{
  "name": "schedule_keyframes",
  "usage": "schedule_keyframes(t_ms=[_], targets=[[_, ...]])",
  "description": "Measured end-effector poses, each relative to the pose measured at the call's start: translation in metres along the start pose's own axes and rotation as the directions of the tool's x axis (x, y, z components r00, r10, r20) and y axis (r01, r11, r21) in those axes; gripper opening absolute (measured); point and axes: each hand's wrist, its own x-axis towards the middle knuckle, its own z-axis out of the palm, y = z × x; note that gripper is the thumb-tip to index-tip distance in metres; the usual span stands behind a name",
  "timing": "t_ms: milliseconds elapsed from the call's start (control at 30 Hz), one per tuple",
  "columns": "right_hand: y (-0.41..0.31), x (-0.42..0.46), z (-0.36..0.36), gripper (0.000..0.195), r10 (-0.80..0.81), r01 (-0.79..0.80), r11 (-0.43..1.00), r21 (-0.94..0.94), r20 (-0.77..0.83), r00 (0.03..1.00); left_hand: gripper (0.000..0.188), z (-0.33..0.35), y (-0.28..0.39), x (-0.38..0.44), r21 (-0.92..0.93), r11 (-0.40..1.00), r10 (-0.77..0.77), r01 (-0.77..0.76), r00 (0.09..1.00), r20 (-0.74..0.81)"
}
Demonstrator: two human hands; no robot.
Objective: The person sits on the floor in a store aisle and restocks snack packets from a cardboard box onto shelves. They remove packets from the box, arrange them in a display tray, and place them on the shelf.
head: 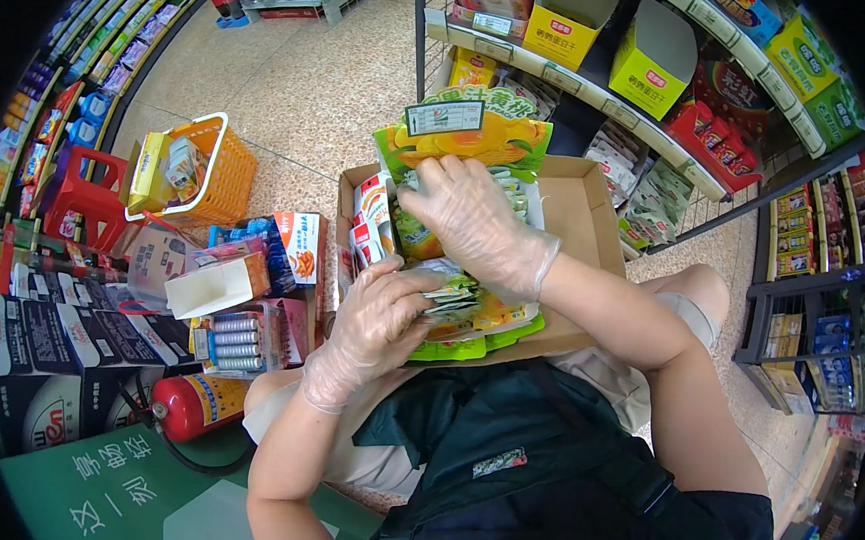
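Both hands wear clear plastic gloves. On the lap lies a shallow cardboard tray [587,205] holding a display box with a green and yellow fruit-print header card [479,141]. Small snack packets [453,298] stand in a row inside the box. My left hand [380,315] has its fingers on the near packets; whether it grips them is unclear. My right hand [456,208] reaches over the far part of the box, below the header card, with fingers bent down; its fingertips are partly hidden. Red and white packets [372,221] stand at the box's left side.
Left of the tray are an orange plastic basket [232,173] with packets and a yellow box, a red stool [87,201], an open white carton [217,285], packs of batteries [235,343], dark cartons [34,370] and a fire extinguisher [190,407]. Wire shelving [559,76] with snacks stands ahead and right.
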Motion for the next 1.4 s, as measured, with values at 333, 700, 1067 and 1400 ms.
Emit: schedule_keyframes(t_ms=[333, 700, 1067, 1400], targets=[[0.011, -0.003, 0.003, 0.022, -0.125, 0.123, 0.992, -0.040, -0.053, 0.991, 0.037, 0.001, -0.001, -0.002, -0.023, 0.999, -0.024, 0.024, 1.000, 0.004], [0.003, -0.001, -0.006, 0.020, -0.086, 0.098, 0.989, -0.111, 0.106, 0.991, 0.039, 0.002, -0.002, -0.002, 0.013, 1.000, -0.004, 0.004, 1.000, -0.015], [0.005, -0.021, -0.016, 0.024, -0.046, 0.037, 0.967, 0.253, 0.031, 0.998, 0.040, 0.002, -0.002, -0.001, 0.022, 1.000, 0.019, -0.019, 1.000, -0.017], [0.007, -0.018, 0.003, 0.025, 0.289, -0.206, 0.740, 0.640, -0.027, 0.957, 0.042, 0.006, -0.025, 0.017, 0.191, 0.981, 0.071, -0.039, 0.983, -0.167]])
